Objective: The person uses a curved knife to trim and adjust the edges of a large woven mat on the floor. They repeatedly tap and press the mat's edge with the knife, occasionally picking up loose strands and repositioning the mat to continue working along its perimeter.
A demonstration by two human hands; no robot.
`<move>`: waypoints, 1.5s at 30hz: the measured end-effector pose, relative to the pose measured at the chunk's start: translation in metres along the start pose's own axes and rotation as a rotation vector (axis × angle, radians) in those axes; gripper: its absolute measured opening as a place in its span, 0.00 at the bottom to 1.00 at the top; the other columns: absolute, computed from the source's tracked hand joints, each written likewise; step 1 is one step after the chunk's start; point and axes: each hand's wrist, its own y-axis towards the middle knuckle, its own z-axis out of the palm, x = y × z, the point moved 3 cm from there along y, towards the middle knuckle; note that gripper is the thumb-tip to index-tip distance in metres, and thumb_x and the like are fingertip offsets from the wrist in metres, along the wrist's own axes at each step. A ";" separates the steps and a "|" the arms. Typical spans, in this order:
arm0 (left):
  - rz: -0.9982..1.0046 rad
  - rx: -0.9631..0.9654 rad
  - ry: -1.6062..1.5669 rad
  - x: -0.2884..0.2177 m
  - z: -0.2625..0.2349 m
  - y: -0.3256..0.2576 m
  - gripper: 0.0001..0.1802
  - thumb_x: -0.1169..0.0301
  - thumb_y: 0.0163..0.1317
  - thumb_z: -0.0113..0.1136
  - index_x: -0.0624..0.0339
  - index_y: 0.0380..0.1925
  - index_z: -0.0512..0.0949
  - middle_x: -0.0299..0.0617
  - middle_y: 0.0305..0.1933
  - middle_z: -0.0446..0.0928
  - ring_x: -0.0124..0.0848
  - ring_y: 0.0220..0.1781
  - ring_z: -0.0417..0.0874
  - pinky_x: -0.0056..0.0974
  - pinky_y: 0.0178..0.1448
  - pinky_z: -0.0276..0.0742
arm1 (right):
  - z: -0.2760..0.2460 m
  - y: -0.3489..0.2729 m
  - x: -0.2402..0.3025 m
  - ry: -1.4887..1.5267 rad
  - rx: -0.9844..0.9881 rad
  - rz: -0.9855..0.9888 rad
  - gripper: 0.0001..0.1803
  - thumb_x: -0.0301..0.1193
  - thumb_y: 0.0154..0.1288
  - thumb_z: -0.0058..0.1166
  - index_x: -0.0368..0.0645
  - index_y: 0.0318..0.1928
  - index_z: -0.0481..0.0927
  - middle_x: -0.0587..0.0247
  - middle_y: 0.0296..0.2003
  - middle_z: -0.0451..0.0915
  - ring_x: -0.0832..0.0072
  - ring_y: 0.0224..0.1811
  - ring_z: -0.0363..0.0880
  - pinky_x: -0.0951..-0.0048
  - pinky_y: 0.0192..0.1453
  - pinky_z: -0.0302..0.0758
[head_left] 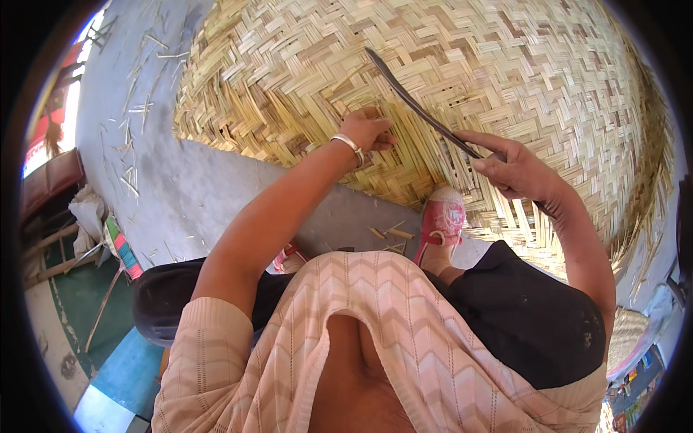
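A large mat of woven pale strips [534, 65] spreads over the floor before me, in a herringbone pattern. My left hand [369, 131], with a bracelet on its wrist, is at the near part of the mat. Its fingers are curled at the loose strip ends, and what they pinch is hidden. In my right hand [516, 167] is a long, dark, slightly curved knife [419, 108]. The blade points away and to the left over the mat, its tip beyond my left hand; the grip is mostly covered by my fingers.
My foot in a red and white shoe [442, 216] is at the mat's near edge. Cut strip scraps [130, 177] litter the grey floor [216, 195]. A dark red seat [54, 184] and a blue object [123, 372] lie to the left.
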 end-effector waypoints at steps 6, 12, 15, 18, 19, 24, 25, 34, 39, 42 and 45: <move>-0.069 -0.025 -0.021 0.010 0.012 -0.005 0.10 0.72 0.65 0.62 0.69 0.39 0.76 0.45 0.30 0.82 0.33 0.23 0.84 0.33 0.23 0.80 | 0.026 -0.008 -0.013 -0.007 0.107 0.064 0.30 0.33 0.68 0.55 0.52 0.70 0.67 0.78 0.22 0.66 0.88 0.21 0.62 0.82 0.24 0.63; 0.062 -0.262 -0.033 0.023 0.017 -0.017 0.11 0.70 0.66 0.61 0.69 0.30 0.77 0.44 0.21 0.80 0.32 0.19 0.83 0.33 0.17 0.74 | 0.029 -0.001 -0.026 -0.080 0.118 0.090 0.29 0.33 0.68 0.56 0.52 0.69 0.69 0.80 0.18 0.62 0.88 0.18 0.58 0.81 0.22 0.60; 0.094 -0.276 0.007 0.029 0.013 -0.020 0.11 0.71 0.65 0.60 0.68 0.28 0.76 0.45 0.21 0.79 0.31 0.19 0.83 0.33 0.17 0.72 | 0.026 0.003 -0.022 -0.242 0.045 0.021 0.26 0.34 0.68 0.55 0.51 0.67 0.72 0.74 0.22 0.71 0.83 0.23 0.67 0.77 0.29 0.68; 0.169 -0.291 -0.017 0.034 0.010 -0.024 0.12 0.70 0.65 0.62 0.66 0.25 0.74 0.44 0.19 0.78 0.28 0.18 0.81 0.32 0.17 0.72 | 0.028 0.007 -0.010 -0.523 -0.003 -0.088 0.26 0.37 0.66 0.55 0.51 0.65 0.74 0.64 0.29 0.79 0.74 0.30 0.76 0.71 0.39 0.74; 0.183 -0.288 0.007 0.035 0.010 -0.026 0.13 0.69 0.65 0.62 0.66 0.25 0.74 0.43 0.19 0.78 0.28 0.18 0.81 0.31 0.18 0.72 | 0.024 0.005 -0.007 -0.634 0.008 -0.027 0.26 0.38 0.65 0.55 0.51 0.64 0.74 0.60 0.31 0.81 0.71 0.33 0.78 0.70 0.42 0.75; 0.179 -0.249 -0.055 0.036 0.011 -0.028 0.13 0.67 0.64 0.65 0.65 0.27 0.76 0.43 0.18 0.79 0.27 0.17 0.80 0.30 0.20 0.72 | 0.031 0.008 0.004 -0.835 -0.069 0.021 0.27 0.41 0.61 0.54 0.51 0.62 0.76 0.49 0.36 0.83 0.59 0.39 0.83 0.62 0.45 0.77; 0.139 -0.225 -0.098 0.036 0.010 -0.027 0.13 0.67 0.64 0.65 0.65 0.28 0.76 0.44 0.19 0.79 0.27 0.18 0.80 0.30 0.20 0.72 | 0.036 0.010 0.002 -0.851 -0.091 0.014 0.27 0.40 0.61 0.53 0.51 0.61 0.76 0.49 0.38 0.83 0.57 0.41 0.83 0.60 0.47 0.77; -0.018 -0.118 -0.343 0.033 0.006 -0.019 0.14 0.63 0.64 0.66 0.61 0.37 0.75 0.42 0.24 0.80 0.30 0.21 0.81 0.31 0.25 0.77 | 0.061 0.035 -0.028 -0.929 -0.316 -0.117 0.29 0.41 0.61 0.53 0.54 0.64 0.72 0.46 0.28 0.82 0.50 0.33 0.82 0.51 0.39 0.77; -0.055 -0.119 -0.220 0.031 0.008 -0.021 0.11 0.63 0.63 0.67 0.57 0.32 0.76 0.37 0.22 0.77 0.29 0.19 0.79 0.33 0.22 0.76 | 0.059 0.049 -0.032 -0.937 -0.360 -0.161 0.28 0.38 0.60 0.53 0.53 0.62 0.73 0.46 0.29 0.82 0.50 0.34 0.82 0.50 0.39 0.77; -0.139 -0.141 -0.210 0.032 0.010 -0.020 0.11 0.64 0.63 0.66 0.58 0.30 0.75 0.37 0.21 0.76 0.29 0.18 0.79 0.34 0.19 0.74 | 0.058 0.051 -0.035 -0.907 -0.370 -0.181 0.28 0.38 0.59 0.53 0.54 0.62 0.73 0.47 0.28 0.82 0.51 0.33 0.82 0.51 0.38 0.77; -0.249 -0.201 -0.176 0.031 0.011 -0.016 0.13 0.65 0.64 0.65 0.63 0.31 0.75 0.41 0.22 0.77 0.31 0.18 0.80 0.36 0.15 0.71 | 0.059 0.052 -0.038 -0.930 -0.382 -0.205 0.31 0.41 0.60 0.54 0.55 0.65 0.71 0.47 0.24 0.80 0.50 0.28 0.81 0.49 0.35 0.76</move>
